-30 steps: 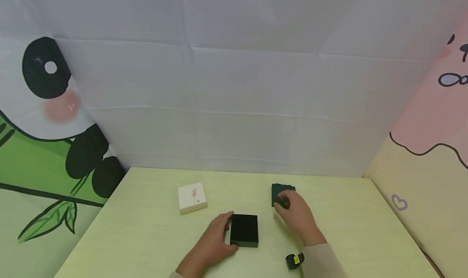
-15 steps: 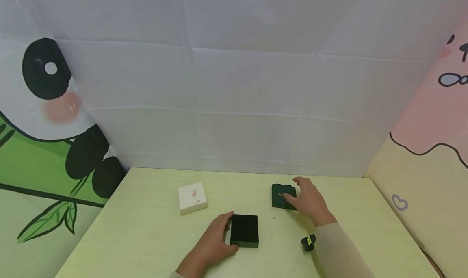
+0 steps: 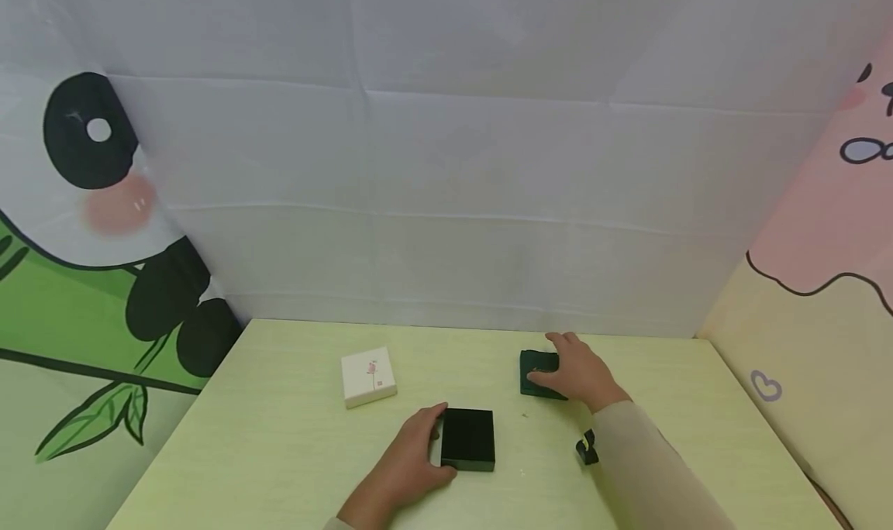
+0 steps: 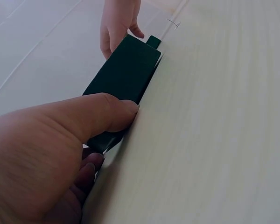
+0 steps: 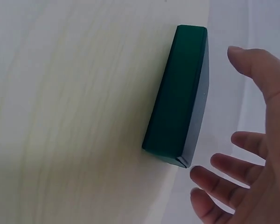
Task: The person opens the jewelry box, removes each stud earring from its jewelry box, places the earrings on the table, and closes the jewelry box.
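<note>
My left hand (image 3: 412, 462) holds a small square box (image 3: 467, 438), dark green with a black top, on the table. In the left wrist view, the thumb presses along the side of this box (image 4: 126, 72) and the fingers curl beneath its near corner. My right hand (image 3: 584, 376) is at the right side of a flat green box (image 3: 530, 366), its thumb over the top. The right wrist view has this green box (image 5: 177, 93) apart from the spread fingers (image 5: 219, 186). A tiny metal piece (image 4: 173, 23) lies on the table.
A white square box (image 3: 368, 376) with a pink flower print sits at the back left of the pale table (image 3: 265, 437). A white sheet (image 3: 446, 166) hangs behind the table. Cartoon-printed panels (image 3: 823, 282) flank both sides.
My right hand has left its curled pose over the green box, moved right and spread its fingers, then shifted slightly back left. A tiny piece now shows on the table. The left hand stays put.
</note>
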Available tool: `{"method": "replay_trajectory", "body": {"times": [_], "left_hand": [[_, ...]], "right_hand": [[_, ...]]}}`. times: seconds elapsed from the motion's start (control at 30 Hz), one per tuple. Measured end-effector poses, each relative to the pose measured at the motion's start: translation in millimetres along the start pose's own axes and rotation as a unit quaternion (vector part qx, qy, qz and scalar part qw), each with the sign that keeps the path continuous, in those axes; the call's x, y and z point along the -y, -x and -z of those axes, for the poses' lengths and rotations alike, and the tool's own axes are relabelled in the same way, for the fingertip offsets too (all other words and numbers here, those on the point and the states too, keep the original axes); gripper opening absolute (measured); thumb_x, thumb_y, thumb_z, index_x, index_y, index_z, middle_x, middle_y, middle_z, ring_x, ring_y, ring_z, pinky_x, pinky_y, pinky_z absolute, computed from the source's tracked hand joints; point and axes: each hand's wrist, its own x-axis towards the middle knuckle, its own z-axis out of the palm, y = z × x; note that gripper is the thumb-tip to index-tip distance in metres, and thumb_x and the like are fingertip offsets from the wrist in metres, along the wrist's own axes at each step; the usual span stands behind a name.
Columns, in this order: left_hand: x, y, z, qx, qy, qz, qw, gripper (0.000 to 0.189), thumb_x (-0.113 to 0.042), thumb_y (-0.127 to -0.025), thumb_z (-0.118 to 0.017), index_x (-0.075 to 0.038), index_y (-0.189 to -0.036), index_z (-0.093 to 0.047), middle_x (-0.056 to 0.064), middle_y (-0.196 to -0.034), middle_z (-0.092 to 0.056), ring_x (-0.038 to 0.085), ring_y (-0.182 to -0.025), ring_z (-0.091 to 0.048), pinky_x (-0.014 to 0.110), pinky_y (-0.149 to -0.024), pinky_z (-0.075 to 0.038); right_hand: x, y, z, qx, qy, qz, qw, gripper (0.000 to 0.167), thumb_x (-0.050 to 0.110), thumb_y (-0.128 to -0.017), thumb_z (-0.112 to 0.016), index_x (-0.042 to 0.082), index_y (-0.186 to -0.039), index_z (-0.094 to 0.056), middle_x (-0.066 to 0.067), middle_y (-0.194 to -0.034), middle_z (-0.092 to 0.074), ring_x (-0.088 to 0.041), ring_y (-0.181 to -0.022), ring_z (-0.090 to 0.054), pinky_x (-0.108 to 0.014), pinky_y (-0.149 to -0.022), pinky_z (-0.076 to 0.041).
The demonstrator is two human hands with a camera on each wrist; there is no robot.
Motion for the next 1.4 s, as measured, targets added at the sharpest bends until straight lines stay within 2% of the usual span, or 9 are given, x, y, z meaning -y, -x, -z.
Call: {"method": "replay_trajectory", "body": {"times": [0.3, 0.57, 0.8, 1.17, 1.4], "left_hand": [[-3.0, 1.1, 2.1, 0.002, 0.000, 0.003, 1.0000, 0.095, -0.022, -0.073, -0.088, -0.005, -0.153, -0.040, 0.000, -0.131, -0.053, 0.014, -0.109, -0.053, 0.042, -0.097, -0.046], [-4.9, 1.0, 3.2, 0.004, 0.003, 0.005, 1.0000, 0.095, -0.022, -0.074, -0.088, -0.005, -0.153, -0.040, 0.001, -0.132, -0.053, 0.015, -0.109, -0.053, 0.042, -0.098, -0.046], [-4.5, 1.4, 2.7, 0.003, 0.004, -0.002, 1.0000, 0.094, -0.021, -0.073, -0.088, -0.004, -0.153, -0.041, 0.001, -0.132, -0.053, 0.015, -0.109, -0.053, 0.043, -0.098, -0.046], [-4.9, 0.8, 2.7, 0.005, 0.008, 0.002, 0.9999, 0.094, -0.021, -0.074, -0.088, -0.004, -0.153, -0.040, 0.001, -0.131, -0.053, 0.016, -0.109, -0.052, 0.043, -0.099, -0.045], [-3.9, 0.6, 2.2, 0.004, 0.007, 0.005, 1.0000, 0.096, -0.021, -0.073, -0.089, -0.005, -0.153, -0.040, 0.001, -0.132, -0.053, 0.016, -0.109, -0.053, 0.043, -0.098, -0.045]], "right_hand": [[2.8, -3.0, -2.2, 0.044, 0.008, -0.023, 0.9987, 0.109, 0.063, -0.077, -0.082, 0.007, -0.159, -0.036, -0.024, -0.155, -0.038, -0.046, -0.131, -0.050, -0.062, -0.099, -0.045], [-0.6, -8.7, -8.3, 0.061, 0.003, -0.023, 0.9979, 0.121, 0.066, -0.066, -0.089, 0.015, -0.162, -0.035, -0.019, -0.154, -0.041, -0.042, -0.130, -0.051, -0.061, -0.099, -0.046], [-4.9, -12.5, -16.1, 0.090, 0.008, -0.014, 0.9958, 0.113, 0.062, -0.066, -0.090, 0.019, -0.159, -0.041, -0.016, -0.154, -0.040, -0.037, -0.124, -0.054, -0.057, -0.096, -0.048], [-4.2, -12.4, -16.9, 0.080, 0.018, 0.001, 0.9966, 0.106, 0.060, -0.068, -0.090, 0.015, -0.153, -0.047, -0.015, -0.146, -0.044, -0.032, -0.112, -0.058, -0.053, -0.092, -0.050], [-6.3, -12.5, -16.8, 0.071, 0.020, -0.002, 0.9973, 0.106, 0.062, -0.067, -0.089, 0.014, -0.153, -0.048, -0.013, -0.145, -0.046, -0.032, -0.111, -0.058, -0.053, -0.091, -0.050]]}}
